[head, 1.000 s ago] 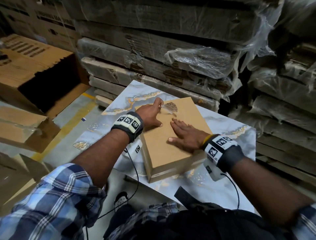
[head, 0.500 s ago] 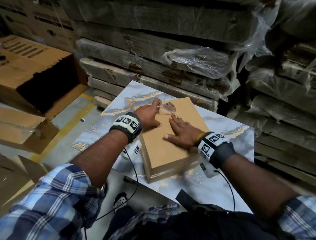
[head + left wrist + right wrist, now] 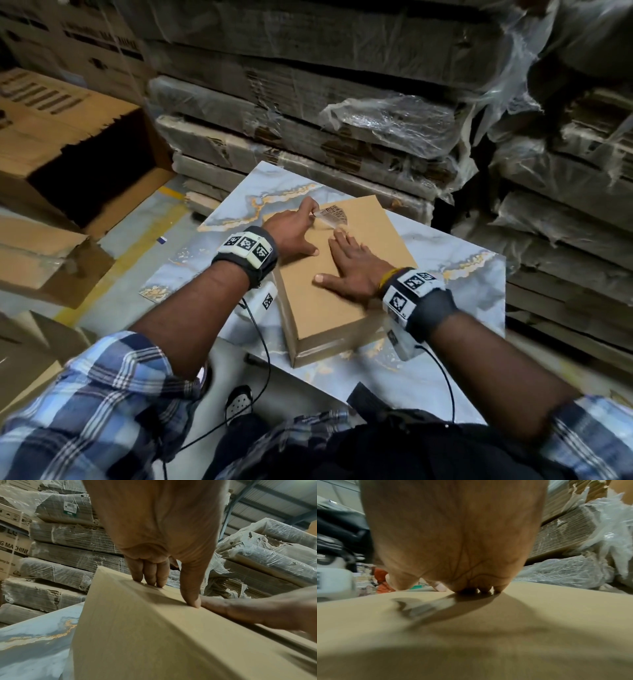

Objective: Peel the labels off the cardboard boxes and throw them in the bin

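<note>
The left hand (image 3: 291, 236) is at the far left part of the cardboard box (image 3: 342, 294), and its index finger and thumb side pinch one end of the label (image 3: 331, 216). In the head view the label is a thin, half transparent sheet with dark print, lifted from the box top near the far edge; its near end seems to be touching the cardboard. In the left wrist view the left hand's (image 3: 159, 536) three other fingers are curled with their tips on the box (image 3: 137, 635), and the thumb (image 3: 190, 592) points down onto the top; the label itself is hidden there behind the hand.

The right hand (image 3: 352, 267) lies flat on the middle of the box top with straight, spread fingers and grasps nothing. Its fingertips (image 3: 339, 234) are just beside the near end of the label. In the right wrist view the palm (image 3: 453, 534) is close over the cardboard (image 3: 488, 635) and the fingertips press on it; a blurred grey streak in front of them may be the label, but I cannot tell.

The box lies flat on a marble-pattern tabletop (image 3: 462, 274), grey-blue with gold veins, and it reaches from near the far edge toward the near edge, a little left of the middle.

Beyond the far edge and to the right stand stacks of flattened cardboard (image 3: 308, 113) wrapped in torn plastic film (image 3: 394, 116). At the left, on the floor, a big open carton (image 3: 68, 144) lies on its side. Both wrists carry bands with black-and-white markers (image 3: 245, 243), and the sleeves (image 3: 102, 411) are blue plaid.
</note>
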{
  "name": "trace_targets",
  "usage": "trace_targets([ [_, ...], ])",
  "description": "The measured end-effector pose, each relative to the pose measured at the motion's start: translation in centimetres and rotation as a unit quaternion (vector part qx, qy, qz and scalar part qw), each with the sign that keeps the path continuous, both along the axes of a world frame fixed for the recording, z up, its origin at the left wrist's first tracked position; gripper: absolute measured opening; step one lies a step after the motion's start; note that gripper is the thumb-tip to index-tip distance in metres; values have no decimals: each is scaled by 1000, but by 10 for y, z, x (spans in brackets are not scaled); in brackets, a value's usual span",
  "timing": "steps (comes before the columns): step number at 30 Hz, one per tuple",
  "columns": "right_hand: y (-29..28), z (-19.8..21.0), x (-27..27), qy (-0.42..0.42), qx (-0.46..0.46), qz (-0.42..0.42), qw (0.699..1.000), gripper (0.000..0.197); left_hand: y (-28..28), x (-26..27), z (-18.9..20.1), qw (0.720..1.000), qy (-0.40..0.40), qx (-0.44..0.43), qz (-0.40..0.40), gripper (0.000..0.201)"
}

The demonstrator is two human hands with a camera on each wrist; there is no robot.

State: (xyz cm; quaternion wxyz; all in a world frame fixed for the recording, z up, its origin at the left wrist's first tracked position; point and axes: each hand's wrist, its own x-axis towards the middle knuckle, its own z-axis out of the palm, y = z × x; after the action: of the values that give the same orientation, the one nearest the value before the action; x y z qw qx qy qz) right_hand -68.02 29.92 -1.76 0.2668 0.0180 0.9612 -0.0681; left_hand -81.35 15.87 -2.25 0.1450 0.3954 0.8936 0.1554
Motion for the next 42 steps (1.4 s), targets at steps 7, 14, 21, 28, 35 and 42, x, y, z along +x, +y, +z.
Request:
trace_targets([
  [7,9,10,55,-37,-30,91,995,87,-2,2,-5,1000,3,9,6,78],
  [14,-2,7,6,-15,-26,17,999,96,-1,2,-1,1000,-6,7,8,80],
  [21,17,15,42,-47,-44,83,994,84,-2,7,-2,1000,-14,14,19,79],
  [28,-5,1,13,-3,-7,42,999,97,-3,8,2,1000,-9,11,21,81],
  [35,16,10,40,-29,-16,70,997,85,-2,10,2,999,-18,17,28,80],
  [42,-6,0,25,-3,-8,52,999,99,-4,10,1,999,-13,18,23,78],
])
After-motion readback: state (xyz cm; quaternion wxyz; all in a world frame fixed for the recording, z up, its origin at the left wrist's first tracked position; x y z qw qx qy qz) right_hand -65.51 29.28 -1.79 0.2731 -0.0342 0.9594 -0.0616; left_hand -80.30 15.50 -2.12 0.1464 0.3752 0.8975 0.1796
